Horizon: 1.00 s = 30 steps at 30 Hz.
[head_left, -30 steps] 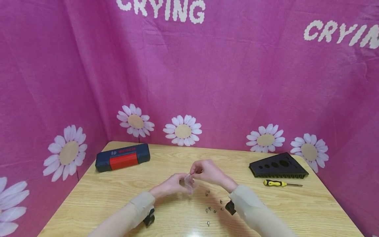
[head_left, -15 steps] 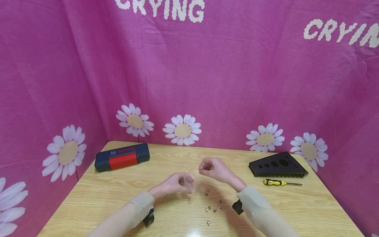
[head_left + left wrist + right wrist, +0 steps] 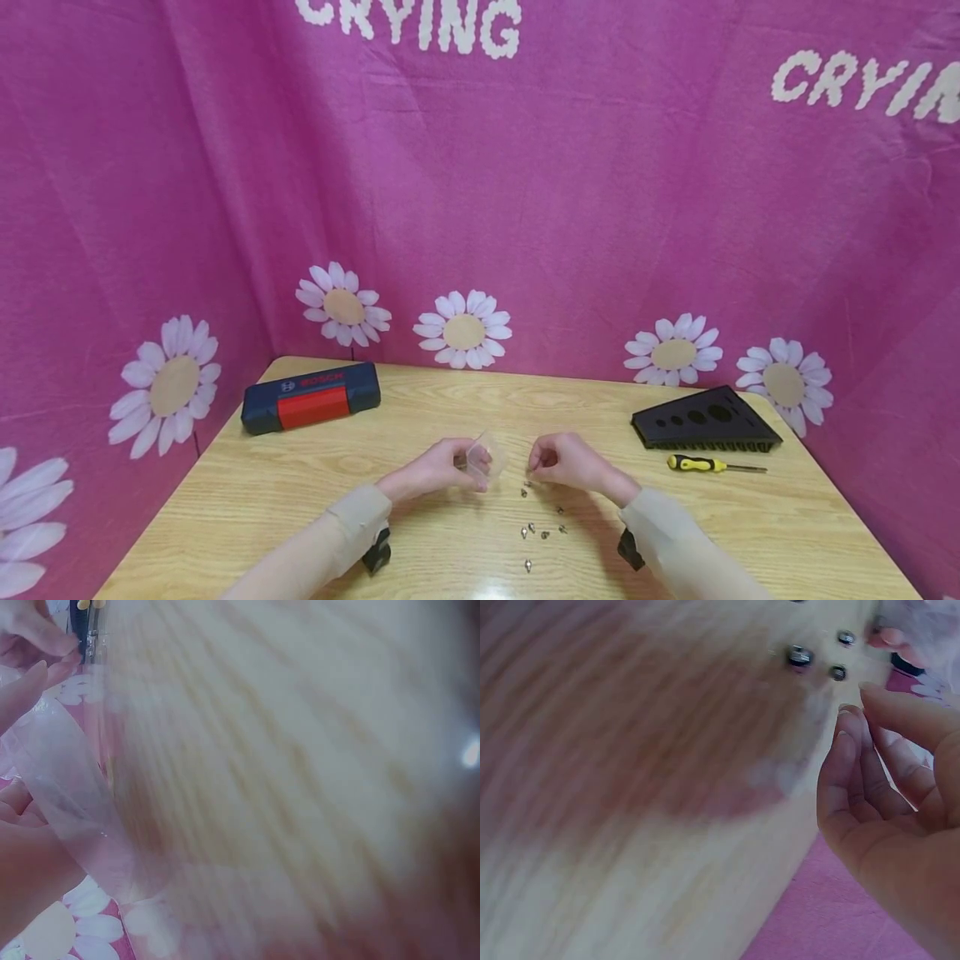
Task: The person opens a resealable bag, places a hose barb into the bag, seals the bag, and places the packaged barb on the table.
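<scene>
My left hand (image 3: 438, 466) grips a clear plastic bag (image 3: 489, 457), thumb on one side and fingers on the other, its mouth held apart. Film from the bag (image 3: 67, 780) fills the left side of the left wrist view. My right hand (image 3: 572, 461) is low over the table, fingertips beside the nearest of several small metal screws (image 3: 524, 492). In the right wrist view, thumb and fingertips (image 3: 845, 712) are slightly apart and nothing shows between them. Close ahead of them lie loose screws (image 3: 838, 673). Whether the bag contains anything cannot be made out.
On the wooden table (image 3: 420, 550), a dark blue and red Bosch case (image 3: 311, 398) lies back left. At the right are a black perforated holder (image 3: 705, 419) and a yellow-black screwdriver (image 3: 697, 463). Pink cloth (image 3: 570, 208) hangs behind the table.
My right hand has left the bag's mouth, moving right and then down to the loose screws. The left hand stays in place with the bag.
</scene>
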Each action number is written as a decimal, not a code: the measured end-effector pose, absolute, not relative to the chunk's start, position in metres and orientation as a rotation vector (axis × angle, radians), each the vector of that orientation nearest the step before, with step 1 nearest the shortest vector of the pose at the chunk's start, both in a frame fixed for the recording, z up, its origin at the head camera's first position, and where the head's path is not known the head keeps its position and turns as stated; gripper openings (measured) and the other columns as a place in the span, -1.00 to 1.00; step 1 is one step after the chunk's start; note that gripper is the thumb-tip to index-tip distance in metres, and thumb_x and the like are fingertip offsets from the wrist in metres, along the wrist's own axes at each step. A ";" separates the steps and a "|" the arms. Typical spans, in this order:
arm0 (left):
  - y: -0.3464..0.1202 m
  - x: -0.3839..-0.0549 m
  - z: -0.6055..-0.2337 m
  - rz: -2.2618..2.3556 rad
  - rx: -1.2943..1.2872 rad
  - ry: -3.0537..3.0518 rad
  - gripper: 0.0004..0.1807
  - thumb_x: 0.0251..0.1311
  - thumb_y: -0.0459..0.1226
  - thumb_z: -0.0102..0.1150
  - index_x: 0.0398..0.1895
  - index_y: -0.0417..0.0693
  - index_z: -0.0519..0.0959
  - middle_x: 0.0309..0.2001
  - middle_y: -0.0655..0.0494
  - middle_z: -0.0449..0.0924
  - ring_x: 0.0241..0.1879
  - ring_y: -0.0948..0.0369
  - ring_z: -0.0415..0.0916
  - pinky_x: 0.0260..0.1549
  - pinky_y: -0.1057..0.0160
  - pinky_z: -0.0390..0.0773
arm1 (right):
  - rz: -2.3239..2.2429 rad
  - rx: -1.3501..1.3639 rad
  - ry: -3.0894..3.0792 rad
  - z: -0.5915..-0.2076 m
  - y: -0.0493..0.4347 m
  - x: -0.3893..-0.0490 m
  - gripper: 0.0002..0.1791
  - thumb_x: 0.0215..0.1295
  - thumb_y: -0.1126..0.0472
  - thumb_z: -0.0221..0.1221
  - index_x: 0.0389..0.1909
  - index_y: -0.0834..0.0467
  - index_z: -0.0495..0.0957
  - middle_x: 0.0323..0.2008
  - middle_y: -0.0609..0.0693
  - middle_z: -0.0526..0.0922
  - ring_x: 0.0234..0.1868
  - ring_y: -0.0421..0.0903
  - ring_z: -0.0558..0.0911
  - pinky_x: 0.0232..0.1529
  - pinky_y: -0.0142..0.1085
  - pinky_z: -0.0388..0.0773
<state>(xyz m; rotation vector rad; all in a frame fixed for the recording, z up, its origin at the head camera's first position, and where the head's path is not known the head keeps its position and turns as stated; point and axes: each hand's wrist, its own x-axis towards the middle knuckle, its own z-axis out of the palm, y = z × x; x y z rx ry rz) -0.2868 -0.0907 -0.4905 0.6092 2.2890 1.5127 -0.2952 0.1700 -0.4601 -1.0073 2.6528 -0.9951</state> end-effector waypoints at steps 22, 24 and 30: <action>-0.089 -0.288 -0.488 1.515 0.589 2.264 -0.66 0.07 -0.34 0.42 -0.07 -0.17 0.59 -0.07 0.01 0.68 -0.09 0.29 0.53 0.04 0.24 0.49 | -0.895 -1.035 2.701 -0.474 0.169 -0.291 -0.94 0.15 0.35 0.34 -0.46 0.18 0.66 -0.50 -0.06 0.70 -0.46 -0.48 0.46 -0.38 -0.53 0.48; -0.089 -0.288 -0.488 1.510 0.582 2.270 -0.66 0.07 -0.34 0.42 -0.07 -0.16 0.60 -0.07 0.02 0.68 -0.09 0.28 0.53 0.05 0.23 0.48 | -0.887 -1.044 2.703 -0.475 0.170 -0.291 -0.94 0.16 0.35 0.33 -0.45 0.18 0.66 -0.50 -0.07 0.70 -0.46 -0.48 0.45 -0.38 -0.53 0.48; -0.088 -0.287 -0.489 1.517 0.585 2.267 -0.66 0.07 -0.35 0.42 -0.07 -0.17 0.60 -0.07 0.00 0.68 -0.09 0.28 0.52 0.05 0.22 0.47 | -0.941 -1.001 2.685 -0.471 0.170 -0.290 -0.95 0.20 0.36 0.28 -0.40 0.18 0.61 -0.44 -0.03 0.71 -0.45 -0.46 0.46 -0.39 -0.52 0.47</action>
